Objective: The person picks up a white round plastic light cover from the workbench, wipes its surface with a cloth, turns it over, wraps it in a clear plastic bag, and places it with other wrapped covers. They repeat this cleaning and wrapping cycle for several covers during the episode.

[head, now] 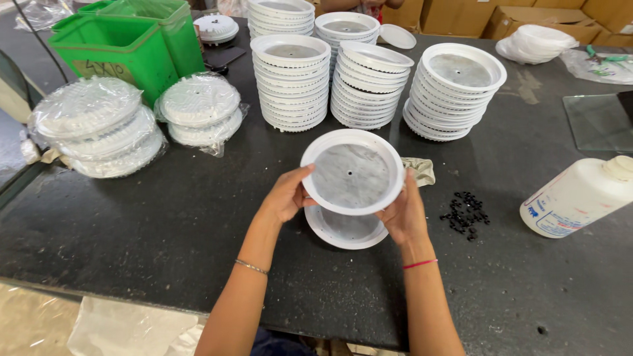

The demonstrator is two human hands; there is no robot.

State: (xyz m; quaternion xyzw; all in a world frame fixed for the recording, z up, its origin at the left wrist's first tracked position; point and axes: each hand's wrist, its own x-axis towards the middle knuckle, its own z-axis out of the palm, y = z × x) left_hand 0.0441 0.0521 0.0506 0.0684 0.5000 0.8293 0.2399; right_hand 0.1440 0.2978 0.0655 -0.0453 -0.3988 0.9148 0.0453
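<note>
Both my hands hold a round white plastic dish [352, 171] with a grey inner face and a small centre hole, tilted toward me above the dark table [165, 217]. My left hand [287, 196] grips its left rim and my right hand [403, 214] grips its lower right rim. Directly under it, a second similar white dish [346, 229] lies flat on the table, partly hidden by the held one.
Several tall stacks of the same white dishes [369, 86] stand behind. Bagged white discs [99, 125] and green bins [119, 46] sit at left. A white bottle [577, 198], a pile of small black parts [467, 214], a cloth [421, 170], a glass sheet [597, 122] and cardboard boxes [527, 20] are at right.
</note>
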